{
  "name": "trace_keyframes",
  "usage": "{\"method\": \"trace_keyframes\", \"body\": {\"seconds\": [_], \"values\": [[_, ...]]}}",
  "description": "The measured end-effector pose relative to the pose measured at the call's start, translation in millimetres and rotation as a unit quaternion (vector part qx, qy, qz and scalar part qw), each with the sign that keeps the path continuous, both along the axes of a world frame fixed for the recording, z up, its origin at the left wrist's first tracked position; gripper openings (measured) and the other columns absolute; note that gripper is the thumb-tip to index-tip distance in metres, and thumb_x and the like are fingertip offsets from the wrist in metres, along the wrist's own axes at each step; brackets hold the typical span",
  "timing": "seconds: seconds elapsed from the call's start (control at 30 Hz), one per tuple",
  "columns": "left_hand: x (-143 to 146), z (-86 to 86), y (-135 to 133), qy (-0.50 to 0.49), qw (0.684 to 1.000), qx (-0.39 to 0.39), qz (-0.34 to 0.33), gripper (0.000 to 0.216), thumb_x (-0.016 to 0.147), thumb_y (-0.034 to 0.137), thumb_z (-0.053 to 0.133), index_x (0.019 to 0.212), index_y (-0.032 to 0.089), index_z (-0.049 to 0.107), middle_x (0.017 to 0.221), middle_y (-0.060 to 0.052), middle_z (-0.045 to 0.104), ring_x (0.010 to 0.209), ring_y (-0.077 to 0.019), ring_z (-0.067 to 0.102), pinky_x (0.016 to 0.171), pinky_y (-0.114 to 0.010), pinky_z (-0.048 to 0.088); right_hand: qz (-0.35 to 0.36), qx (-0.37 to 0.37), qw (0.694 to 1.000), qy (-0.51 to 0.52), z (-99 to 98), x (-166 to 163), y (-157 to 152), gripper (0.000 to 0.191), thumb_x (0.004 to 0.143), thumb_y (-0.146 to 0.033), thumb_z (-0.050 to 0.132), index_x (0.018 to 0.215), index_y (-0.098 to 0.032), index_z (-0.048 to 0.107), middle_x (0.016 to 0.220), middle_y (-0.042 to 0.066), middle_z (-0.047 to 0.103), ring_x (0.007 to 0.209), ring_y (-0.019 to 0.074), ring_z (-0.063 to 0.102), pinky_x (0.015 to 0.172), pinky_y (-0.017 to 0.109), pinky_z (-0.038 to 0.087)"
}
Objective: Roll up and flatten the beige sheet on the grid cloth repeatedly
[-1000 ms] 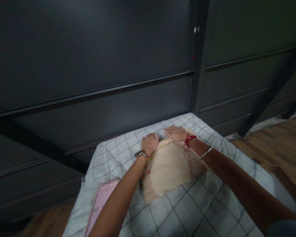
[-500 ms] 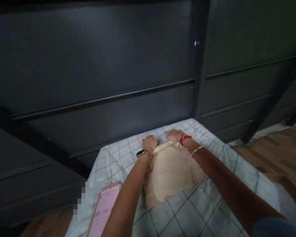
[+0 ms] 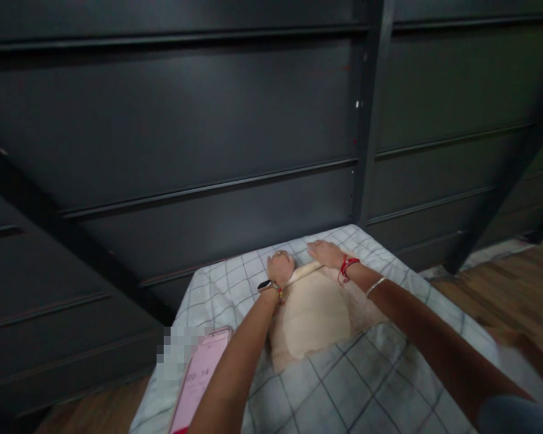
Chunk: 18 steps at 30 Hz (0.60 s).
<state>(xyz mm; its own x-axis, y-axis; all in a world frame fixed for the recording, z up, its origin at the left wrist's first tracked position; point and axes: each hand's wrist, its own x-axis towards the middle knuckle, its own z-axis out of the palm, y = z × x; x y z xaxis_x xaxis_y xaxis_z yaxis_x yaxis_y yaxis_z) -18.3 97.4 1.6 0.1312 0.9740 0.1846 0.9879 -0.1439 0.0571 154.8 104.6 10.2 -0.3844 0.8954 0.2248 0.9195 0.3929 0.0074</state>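
Note:
A beige, cloth-like piece with a paler middle lies on a white checked sheet. Its far edge forms a narrow roll. My left hand is at the left end of this roll, fingers bent over and their tips hidden, closed on the beige cloth as far as I can see. Across the right part of the roll lies my right hand, palm down with fingers stretched forward and left. A fold of the checked sheet overlaps the beige piece's near edge.
A phone showing a pink screen with digits lies left of my left forearm, which partly covers it. Dark metal panels rise right behind the sheet's far edge. Wooden floor shows at the right.
The view has tilted up slightly. Both hands remain at the roll. Less of the beige piece's near part shows, with the checked sheet bulging higher over it.

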Motion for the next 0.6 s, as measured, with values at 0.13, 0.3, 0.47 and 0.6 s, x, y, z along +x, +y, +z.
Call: {"method": "trace_keyframes", "body": {"seconds": [0.13, 0.3, 0.47, 0.6], "values": [[9, -2.0, -34, -0.006, 0.999, -0.028, -0.014, 0.037, 0.094, 0.024, 0.031, 0.108, 0.01, 0.062, 0.112, -0.016, 0.064, 0.104, -0.0239, 0.06, 0.089, -0.033, 0.044, 0.038, -0.034, 0.999, -0.021, 3.9, 14, -34, 0.037, 0.1, -0.032, 0.033, 0.118, -0.014, 0.059, 0.117, 0.012, 0.063, 0.108, 0.0195, 0.057, 0.086, 0.028, 0.044], [15, -1.9, -76, -0.029, 0.997, -0.053, -0.048, 0.037, 0.095, 0.022, 0.027, 0.113, 0.012, 0.058, 0.116, -0.013, 0.062, 0.104, -0.0221, 0.06, 0.084, -0.03, 0.047, 0.059, -0.032, 0.995, -0.067, 8.6, 28, -91, 0.037, 0.098, -0.031, 0.034, 0.122, -0.014, 0.056, 0.118, 0.014, 0.062, 0.105, 0.0239, 0.058, 0.088, 0.035, 0.042], [2, -1.6, -107, -0.018, 0.993, -0.031, -0.111, 0.034, 0.096, 0.025, 0.029, 0.119, 0.013, 0.051, 0.128, -0.013, 0.054, 0.111, -0.0226, 0.056, 0.093, -0.034, 0.045, 0.073, 0.001, 0.993, -0.092, 10.0, 38, -136, 0.038, 0.097, -0.033, 0.037, 0.126, -0.014, 0.053, 0.114, 0.015, 0.062, 0.105, 0.0252, 0.056, 0.09, 0.037, 0.04], [-12, -4.9, -117, -0.03, 0.992, -0.004, -0.122, 0.035, 0.098, 0.027, 0.026, 0.119, 0.014, 0.051, 0.13, -0.013, 0.052, 0.118, -0.0222, 0.051, 0.097, -0.035, 0.043, 0.097, 0.011, 0.992, -0.077, 8.6, 41, -146, 0.037, 0.097, -0.034, 0.037, 0.12, -0.015, 0.058, 0.104, 0.013, 0.063, 0.101, 0.0255, 0.056, 0.09, 0.038, 0.041]]}}
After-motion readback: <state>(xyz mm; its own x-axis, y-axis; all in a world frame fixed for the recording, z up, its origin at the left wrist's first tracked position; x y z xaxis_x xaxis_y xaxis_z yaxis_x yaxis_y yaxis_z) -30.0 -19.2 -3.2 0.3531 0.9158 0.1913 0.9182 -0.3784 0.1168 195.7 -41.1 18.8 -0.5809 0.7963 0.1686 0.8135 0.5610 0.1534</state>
